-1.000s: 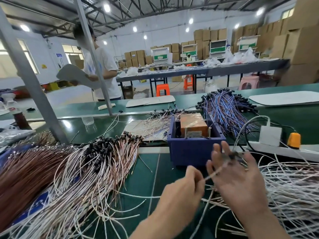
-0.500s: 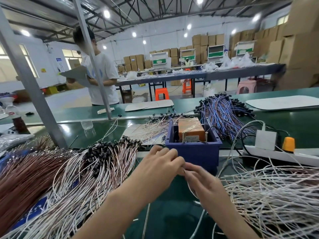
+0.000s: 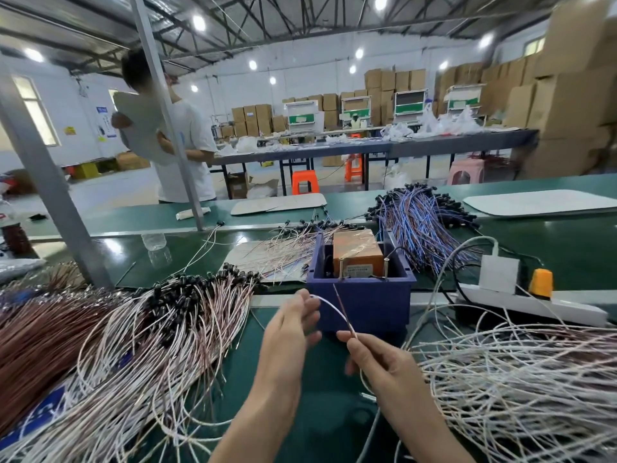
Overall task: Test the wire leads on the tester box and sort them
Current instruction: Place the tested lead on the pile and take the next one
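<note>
White tangle (image 3: pixel 517 379) at 3 o'clock, black-tipped pile (image 3: pixel 160 329) at 9. The blue tester box (image 3: pixel 362 304) is at 12, just past my hands. My left hand (image 3: pixel 288 332) and right hand (image 3: pixel 380 360) each pinch one wire lead (image 3: pixel 336 311), which arches between them. The label (image 3: pixel 359 269) on the orange unit (image 3: pixel 355 247) is too blurry to read.

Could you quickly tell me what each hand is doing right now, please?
Left hand: pinches the white end of a wire lead.
Right hand: pinches the same lead further along.

A long white plastic power strip (image 3: pixel 567 310), bearing an orange plug (image 3: pixel 541 283), is seen right of the fingers (image 3: pixel 360 352).
</note>
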{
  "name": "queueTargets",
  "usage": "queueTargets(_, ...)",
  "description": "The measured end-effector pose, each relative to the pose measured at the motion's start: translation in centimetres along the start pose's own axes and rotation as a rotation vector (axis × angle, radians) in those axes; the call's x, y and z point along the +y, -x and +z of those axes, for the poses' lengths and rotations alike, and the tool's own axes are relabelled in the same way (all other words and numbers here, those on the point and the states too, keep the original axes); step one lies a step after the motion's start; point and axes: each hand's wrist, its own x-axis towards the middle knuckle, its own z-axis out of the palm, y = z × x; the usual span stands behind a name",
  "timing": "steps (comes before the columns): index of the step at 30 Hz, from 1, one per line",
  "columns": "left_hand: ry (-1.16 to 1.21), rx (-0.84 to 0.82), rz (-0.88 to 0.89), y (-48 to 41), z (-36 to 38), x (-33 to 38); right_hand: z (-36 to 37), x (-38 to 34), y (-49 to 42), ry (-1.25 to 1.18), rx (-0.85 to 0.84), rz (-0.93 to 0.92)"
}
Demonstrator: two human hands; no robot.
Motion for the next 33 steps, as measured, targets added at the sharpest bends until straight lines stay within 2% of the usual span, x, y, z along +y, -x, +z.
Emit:
queueTargets(2,0.242,-0.046,-0.035,-1.0,0.3,1.4,0.0,0.2,0.0,0.002,-0.020,0.017)
queueTargets(4,0.379,-0.002,-0.088,-1.9,0.1,2.2,0.0,0.2,0.1,-0.003,-0.021,0.023)
queueTargets(6,0.352,0.085,-0.181,-2.3,0.2,1.9,0.0,0.3,0.0,0.000,-0.012,0.020)
queueTargets(8,0.263,0.102,-0.294,-2.0,0.4,1.1,-0.1,0.3,-0.1,0.014,-0.015,0.011)
queueTargets(12,0.417,-0.038,-0.423,-2.0,0.3,0.7,0.0,0.4,0.0,0.060,-0.070,0.006)
queueTargets(14,0.475,-0.044,-0.366,-2.8,-0.2,1.1,0.0,0.6,0.0,0.051,-0.073,0.009)
queueTargets(16,0.438,0.034,-0.255,-3.4,-0.6,1.0,-0.1,0.6,-0.1,0.051,-0.049,0.010)
queueTargets(18,0.277,0.105,-0.110,-3.4,-0.6,0.3,-0.1,0.7,-0.2,0.088,-0.017,-0.002)
queueTargets(21,-0.083,0.144,0.202,-2.6,0.3,-2.0,0.1,1.1,-0.1,0.172,0.034,-0.041)
queueTargets(24,-0.231,0.153,0.405,-1.9,1.1,-4.3,0.0,1.3,-0.1,0.238,0.123,-0.060)
queueTargets(28,-0.371,0.101,0.493,-1.8,1.3,-6.2,-0.5,1.3,-0.4,0.146,0.241,-0.034)
queueTargets(33,-0.411,0.077,0.450,-1.1,1.3,-7.2,-1.0,1.2,-0.6,0.029,0.360,0.010)
